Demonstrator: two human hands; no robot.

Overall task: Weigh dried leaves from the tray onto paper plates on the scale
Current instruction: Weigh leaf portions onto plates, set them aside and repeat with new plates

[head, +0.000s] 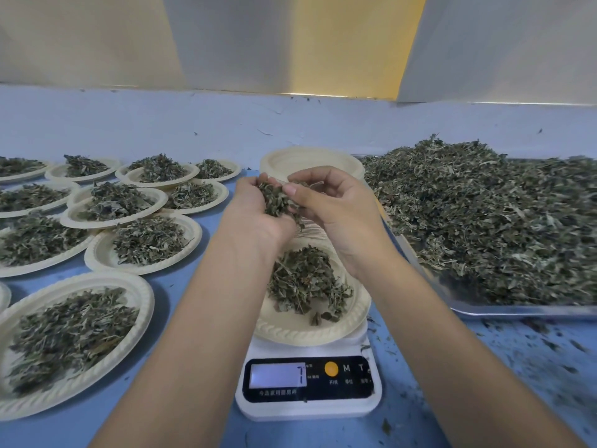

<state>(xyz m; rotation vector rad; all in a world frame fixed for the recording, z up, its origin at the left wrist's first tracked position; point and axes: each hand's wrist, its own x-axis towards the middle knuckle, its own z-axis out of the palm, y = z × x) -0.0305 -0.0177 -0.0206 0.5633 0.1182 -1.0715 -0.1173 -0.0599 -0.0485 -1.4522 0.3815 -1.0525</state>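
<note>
Head view, the only angle here. The left hand [255,218] is cupped palm-up around a clump of leaves [274,198], and the right hand [339,205] is pinching at that clump with thumb and fingertips. So both hands are grasping leaf, right above the paper plate [290,331] on the scale [307,405]. There's already a small pile [303,282] on that plate. The main supply of dried leaves [484,215] sits heaped in the metal tray [517,311] just to the right.

How I'd do this bit: keep the hands low over the middle of the plate and crumble in little pinches, not the whole handful. This stuff weighs almost nothing, so one drop can overshoot. Pause between pinches so the number settles, and don't let a wrist or forearm lean on the plate or scale. Anything extra should go back to the tray; there are already loose bits scattered on the blue table [555,357].

Writing: the display [277,375] shows what looks like a single 7. Next to it is an orange button [331,369], then the letters M and T. There are small Chinese characters under the buttons and below the screen, too tiny for me to read reliably. No brand I can make out.

Behind the hands is a stack of empty plates [310,158], and the filled plates [195,232] are spread out to the left.
</note>
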